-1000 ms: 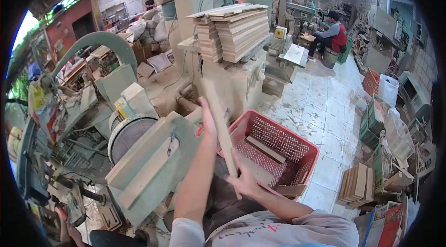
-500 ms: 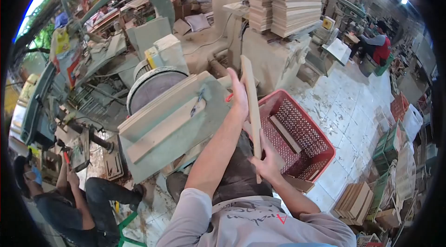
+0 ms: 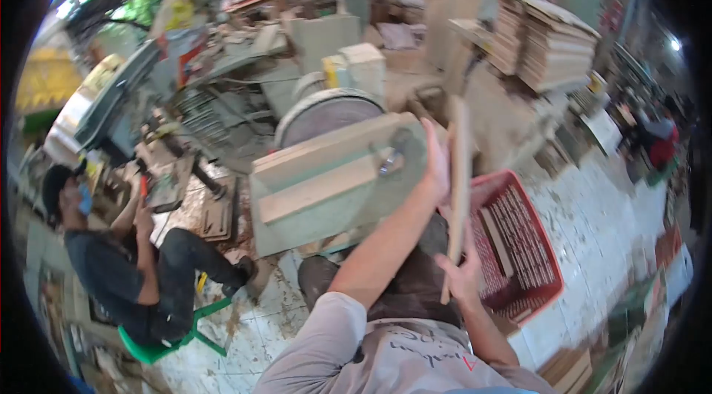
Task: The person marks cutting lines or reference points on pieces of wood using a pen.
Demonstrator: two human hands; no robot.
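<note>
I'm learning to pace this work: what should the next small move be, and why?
Perhaps tilt the held board toward the grey table: the left hand is at its upper half, the right hand grips near its lower end, and a wooden strip lies there.

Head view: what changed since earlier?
The view swung left: the scene slid rightward and the seated person at left came into fuller view. In the picture, the held board went from leaning left to near upright. Left hand and right hand stayed on it, nothing let go. The red crate kept its wooden strip.
</note>
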